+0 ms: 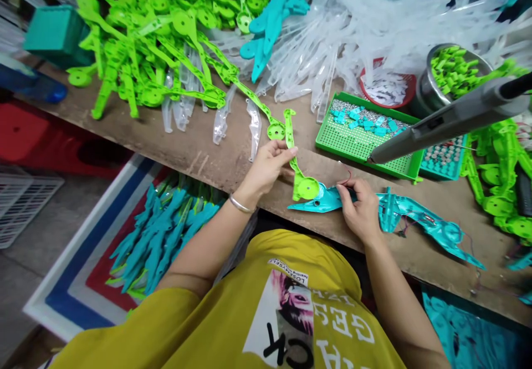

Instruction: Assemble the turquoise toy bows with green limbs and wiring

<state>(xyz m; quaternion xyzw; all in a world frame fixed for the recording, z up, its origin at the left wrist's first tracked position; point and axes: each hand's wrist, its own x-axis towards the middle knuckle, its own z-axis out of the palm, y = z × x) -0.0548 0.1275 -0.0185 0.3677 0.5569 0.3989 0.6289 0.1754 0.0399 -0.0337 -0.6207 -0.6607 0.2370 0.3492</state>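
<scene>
My left hand (272, 164) pinches a lime-green plastic part (307, 188) by its narrow arm; the round end of that part lies over the near tip of a teal plastic shell (330, 200). With thumb and fingers, my right hand (358, 205) grips the teal shell at the table's front edge, and a thin red wire (346, 176) sticks up beside the fingertips. Another teal shell half (428, 219), with wires and small fittings inside, lies to the right of that hand. Just beyond my left hand rests another green part (275, 129).
A grey electric screwdriver (415, 133) hangs over a green tray (369, 136) of screws and teal pieces. Behind are piles of green parts (166, 36) and clear plastic pieces (328, 36), a red bowl (409, 95) and a metal bowl (428, 89). Teal assemblies (166, 230) fill a box below left.
</scene>
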